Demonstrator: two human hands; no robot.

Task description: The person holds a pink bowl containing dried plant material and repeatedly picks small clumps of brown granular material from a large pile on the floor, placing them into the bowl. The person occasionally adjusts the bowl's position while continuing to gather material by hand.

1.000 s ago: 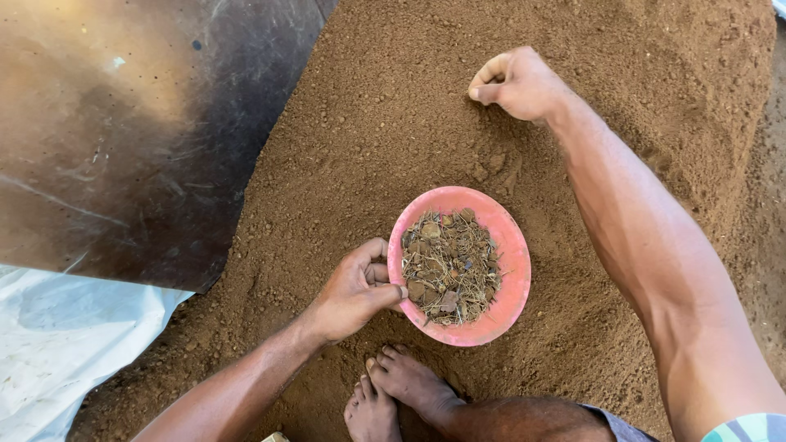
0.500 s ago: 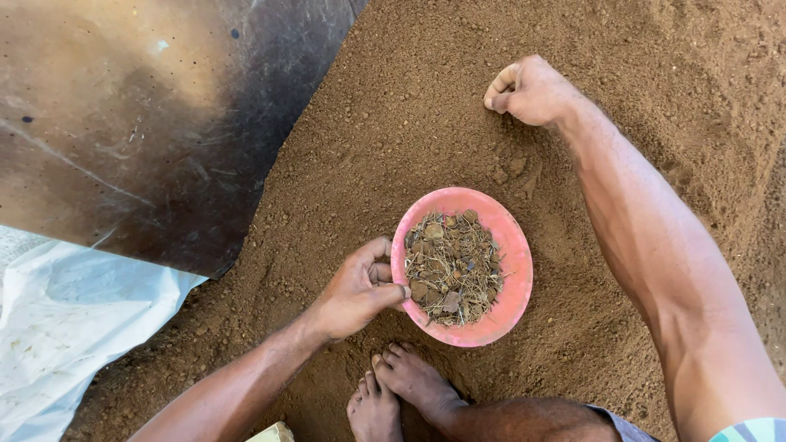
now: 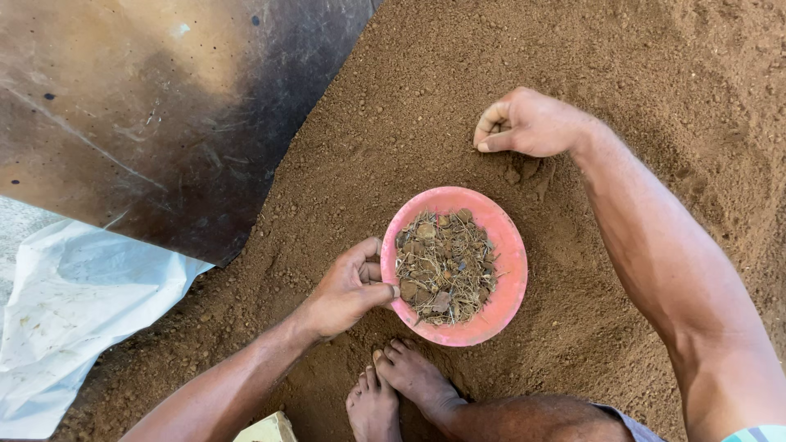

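A pink round bowl (image 3: 506,245) sits on a heap of brown sandy soil (image 3: 622,90). It holds small stones, twigs and dry roots (image 3: 444,266). My left hand (image 3: 348,290) grips the bowl's left rim, thumb over the edge. My right hand (image 3: 528,123) is closed in a fist just beyond the bowl, resting on the soil, fingers curled around something I cannot make out. My bare feet (image 3: 397,385) are planted in the soil right below the bowl.
A large dark metal sheet (image 3: 155,106) lies at the upper left, its edge along the soil heap. A white plastic sheet (image 3: 74,319) is crumpled at the lower left. A pale block corner (image 3: 266,430) shows at the bottom edge.
My right fist has drawn back across the soil toward the bowl. The left hand has stayed on the bowl's rim, and the bowl has not moved.
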